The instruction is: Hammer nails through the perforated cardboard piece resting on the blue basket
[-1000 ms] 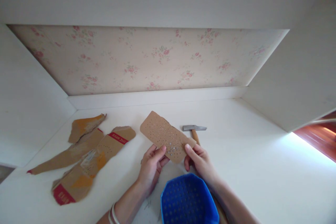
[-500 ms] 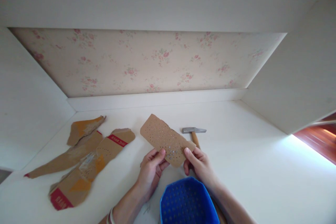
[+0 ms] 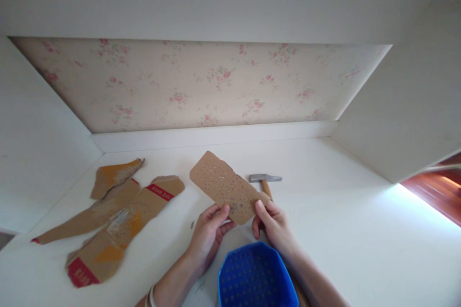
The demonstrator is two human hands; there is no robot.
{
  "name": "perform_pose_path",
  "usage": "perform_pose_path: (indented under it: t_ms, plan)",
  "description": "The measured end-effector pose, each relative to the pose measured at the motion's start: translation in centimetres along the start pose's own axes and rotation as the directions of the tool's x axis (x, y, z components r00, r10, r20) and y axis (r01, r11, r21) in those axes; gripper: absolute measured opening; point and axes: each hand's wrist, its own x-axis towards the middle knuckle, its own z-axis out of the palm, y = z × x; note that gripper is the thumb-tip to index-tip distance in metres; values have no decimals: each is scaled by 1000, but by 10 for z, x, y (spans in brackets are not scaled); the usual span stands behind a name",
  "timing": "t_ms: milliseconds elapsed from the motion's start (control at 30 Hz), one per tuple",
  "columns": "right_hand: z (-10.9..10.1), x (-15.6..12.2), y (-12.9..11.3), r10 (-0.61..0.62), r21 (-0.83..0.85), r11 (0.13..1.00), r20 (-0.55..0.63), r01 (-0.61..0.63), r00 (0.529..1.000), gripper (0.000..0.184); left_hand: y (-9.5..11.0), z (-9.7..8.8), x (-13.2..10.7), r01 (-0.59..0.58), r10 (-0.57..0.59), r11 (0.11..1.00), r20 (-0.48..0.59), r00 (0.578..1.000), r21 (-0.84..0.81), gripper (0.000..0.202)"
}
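head view: you have the perforated cardboard piece (image 3: 223, 184) in both hands, apparently raised off the worktop (image 3: 360, 230), slanting from far left to near right. your left hand (image 3: 211, 230) has its fingers closed on the near edge, thumb on top; your right hand (image 3: 275, 223) pinches the right end the same way. grip judged adequate.

small grey spots (image 3: 236, 208) lie between your thumbs; whether they are loose or fixed cannot be told. advisable: hold the sheet level, press only at the edges, leave the punched area unbent, since the holes probably weaken it.

surroundings: the blue basket (image 3: 286, 276) stands between your forearms; lift clear of its rim. the hammer (image 3: 265, 178) lies just beyond your right hand. torn cardboard scraps (image 3: 156, 201) lie well to the left.
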Motion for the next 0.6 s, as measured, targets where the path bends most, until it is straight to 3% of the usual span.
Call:
perform_pose_path:
  t_ms: [600]
  plan:
    - [0, -1, 1, 18, -31, 999, 41, -16, 999, 44, 3, 3, -1, -3, 1, 996, -20, 1000, -87, 29]
